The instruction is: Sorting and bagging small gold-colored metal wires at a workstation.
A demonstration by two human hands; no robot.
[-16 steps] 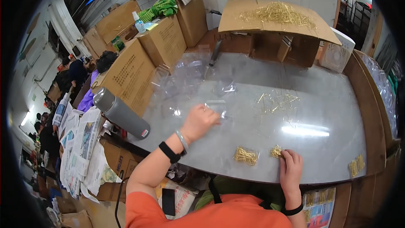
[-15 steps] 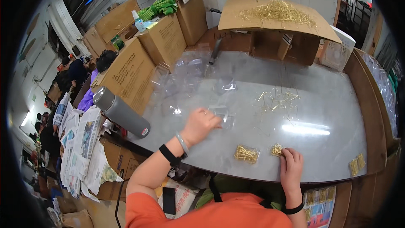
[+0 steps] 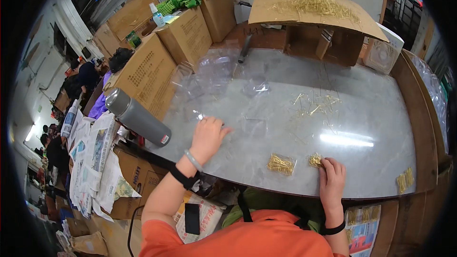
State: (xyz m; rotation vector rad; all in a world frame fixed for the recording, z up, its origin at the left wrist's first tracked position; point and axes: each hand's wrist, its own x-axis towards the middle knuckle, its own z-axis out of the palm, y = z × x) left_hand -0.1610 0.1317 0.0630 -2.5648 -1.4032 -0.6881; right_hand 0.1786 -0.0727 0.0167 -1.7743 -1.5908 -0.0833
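Note:
My left hand (image 3: 208, 138) is over the left part of the grey table, thumb apart from the bent fingers, with nothing visible in it. Just beyond its fingertips is a glint of clear plastic. At the near edge, my right hand (image 3: 332, 177) curls its fingers against a small bundle of thin gold pins (image 3: 314, 160). Left of that bundle lies a larger pack of gold pins (image 3: 281, 164) in clear plastic. A flat clear plastic piece (image 3: 256, 125) rests between the hands, farther in. Loose gold pins (image 3: 316, 104) are scattered beyond my right hand.
Clear plastic boxes (image 3: 209, 74) cluster at the far left. A grey flask (image 3: 138, 116) stands by the left edge near cardboard boxes (image 3: 143, 71). A cardboard sheet (image 3: 266, 12) bears a gold pin heap at the back. More gold pins (image 3: 404, 181) lie at the right edge.
My left hand has moved left, away from the flat clear plastic piece, and its thumb has spread from the fingers. My right hand stays at the small pin bundle.

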